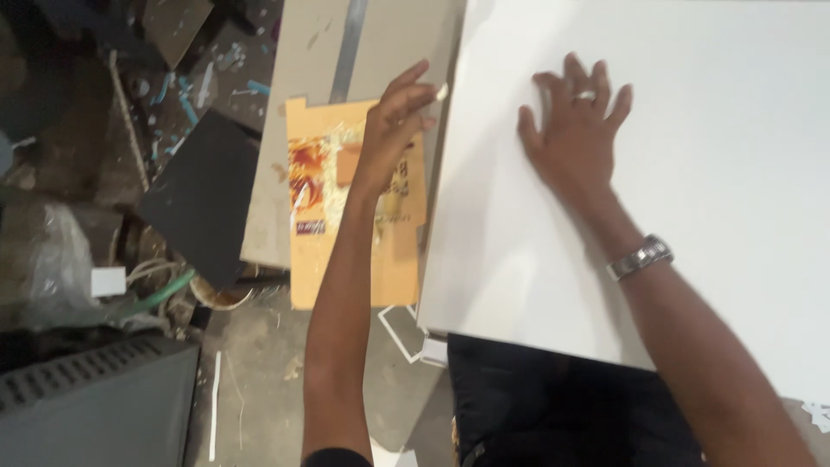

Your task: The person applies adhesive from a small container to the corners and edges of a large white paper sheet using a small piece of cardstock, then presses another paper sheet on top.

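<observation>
Beside white board [692,216], flattened carton [354,207].

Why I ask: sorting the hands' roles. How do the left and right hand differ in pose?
The left hand pinches a small pale piece at the large white board's edge, fingers curled; the right hand lies flat on the board, fingers spread, wearing a ring. Both are at the board.
</observation>
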